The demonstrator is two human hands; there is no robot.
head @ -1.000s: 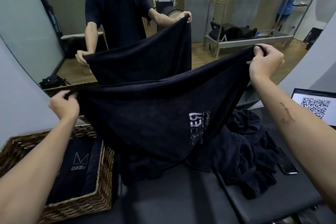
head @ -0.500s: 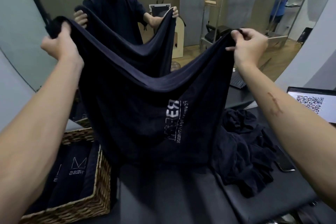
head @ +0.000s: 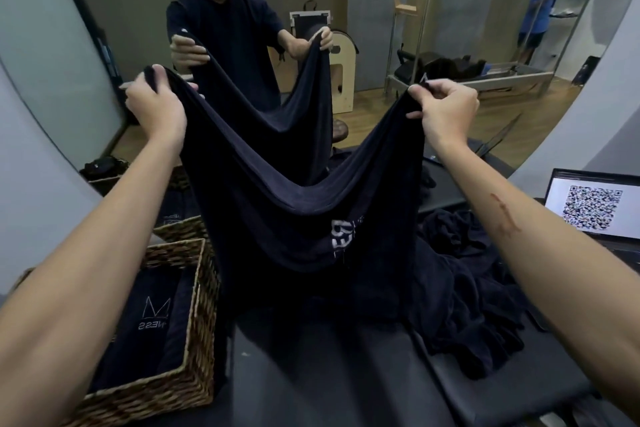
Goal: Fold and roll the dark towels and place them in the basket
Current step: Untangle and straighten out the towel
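Dark navy terry towel w/ white lettering hangs spread in front of me, sagging in the middle, lower edge draping onto the black padded bench. My left hand is curled round its top left corner, fingers closed on the cloth. My right hand pinches the top right corner between thumb and fingers. Both corners are held up at about the same height, well apart. Woven wicker basket sits bottom left, just beside the hanging towel, w/ folded dark towels already inside, white logo showing. Crumpled heap of dark towels lies on the bench to the right. Laptop screen w/ a QR code is at far right. Big mirror ahead shows the reflection.
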